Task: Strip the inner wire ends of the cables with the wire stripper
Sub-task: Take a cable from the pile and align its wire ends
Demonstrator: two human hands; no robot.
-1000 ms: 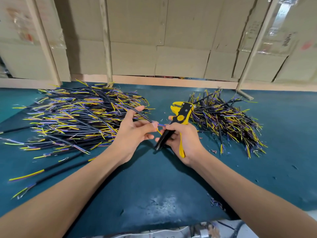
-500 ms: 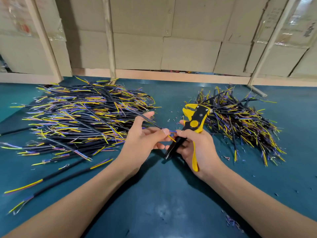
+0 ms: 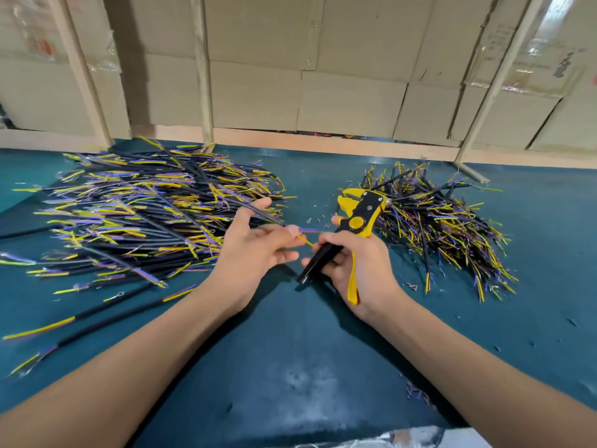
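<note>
My left hand (image 3: 255, 250) pinches a black cable (image 3: 261, 212) near its end, where blue and yellow inner wires (image 3: 307, 230) fan out to the right. My right hand (image 3: 352, 263) grips the black and yellow wire stripper (image 3: 361, 215) by its handles, jaws pointing up and away, a little to the right of the wire ends. The blue wire's tip reaches the fingers of my right hand, just below the stripper's head.
A large pile of black cables (image 3: 139, 215) with yellow and blue ends covers the left of the teal table mat (image 3: 290, 367). A smaller pile of cables (image 3: 436, 227) lies at the right. Small insulation scraps (image 3: 412, 287) dot the mat. Cardboard boxes (image 3: 323, 76) and wooden posts stand behind.
Both hands have stayed together at the centre with the cable and the stripper. The camera has shifted a little; the grips look unchanged.
</note>
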